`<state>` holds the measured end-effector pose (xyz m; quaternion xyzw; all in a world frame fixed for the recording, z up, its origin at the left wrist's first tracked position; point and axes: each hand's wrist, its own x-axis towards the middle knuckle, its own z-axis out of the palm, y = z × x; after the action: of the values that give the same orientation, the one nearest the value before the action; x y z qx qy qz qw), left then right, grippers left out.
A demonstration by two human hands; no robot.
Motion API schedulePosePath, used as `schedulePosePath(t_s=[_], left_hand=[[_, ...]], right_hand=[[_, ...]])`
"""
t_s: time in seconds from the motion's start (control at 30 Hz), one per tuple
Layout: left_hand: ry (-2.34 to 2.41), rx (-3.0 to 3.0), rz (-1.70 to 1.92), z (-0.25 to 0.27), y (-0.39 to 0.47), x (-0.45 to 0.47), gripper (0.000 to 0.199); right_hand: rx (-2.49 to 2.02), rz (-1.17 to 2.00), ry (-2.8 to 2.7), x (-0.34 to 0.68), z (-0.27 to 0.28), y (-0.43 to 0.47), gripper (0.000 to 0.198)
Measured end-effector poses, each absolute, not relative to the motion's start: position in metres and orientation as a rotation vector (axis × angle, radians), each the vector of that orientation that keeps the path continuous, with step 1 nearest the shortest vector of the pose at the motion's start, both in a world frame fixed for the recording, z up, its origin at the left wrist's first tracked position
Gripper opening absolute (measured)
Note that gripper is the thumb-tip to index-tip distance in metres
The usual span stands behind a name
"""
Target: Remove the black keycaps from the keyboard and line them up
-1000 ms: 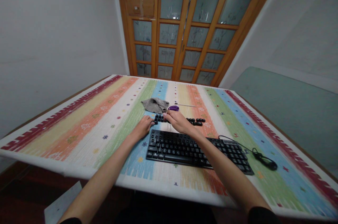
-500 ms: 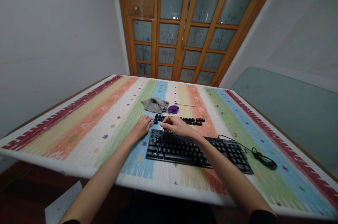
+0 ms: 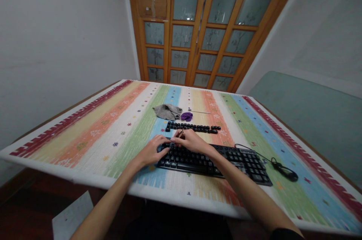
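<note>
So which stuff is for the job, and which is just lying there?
Seems part of the job:
black keyboard, with the left hand and right hand at its left end
small brownish thing in the right hand, too small to name
loose black keys lined up beyond the keyboard

Probably just lying there, untouched:
grey cloth
purple bundle
thin rod

Matt black rectangular plastic keyboard (image 3: 195, 167), rough crumpled grey cloth (image 3: 167, 112), brown wooden doors (image 3: 185, 22) at 12 o'clock, glossy glass panes (image 3: 185, 5)

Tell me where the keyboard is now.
In the head view, the keyboard lies mostly right of centre, partly beneath the right hand, nearer than the loose keycaps.
</note>
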<state>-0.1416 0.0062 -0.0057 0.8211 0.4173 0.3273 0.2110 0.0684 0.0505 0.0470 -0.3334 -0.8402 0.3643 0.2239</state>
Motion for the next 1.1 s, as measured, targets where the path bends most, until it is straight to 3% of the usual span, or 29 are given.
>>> schedulePosePath(t_s=[0.23,0.57,1.1], left_hand=[[1.167,2.265,0.875,-0.012,0.01,-0.139,0.021],[1.166,2.235,0.864,-0.012,0.013,-0.139,0.006],[1.187,2.284,0.894,-0.013,0.008,-0.143,0.017]], right_hand=[[-0.938,0.856,-2.314,0.06,0.041,0.046,0.029],[-1.024,0.607,-2.46,0.048,0.036,0.047,0.037],[-0.988,0.568,-2.517,0.059,0.031,0.053,0.018]])
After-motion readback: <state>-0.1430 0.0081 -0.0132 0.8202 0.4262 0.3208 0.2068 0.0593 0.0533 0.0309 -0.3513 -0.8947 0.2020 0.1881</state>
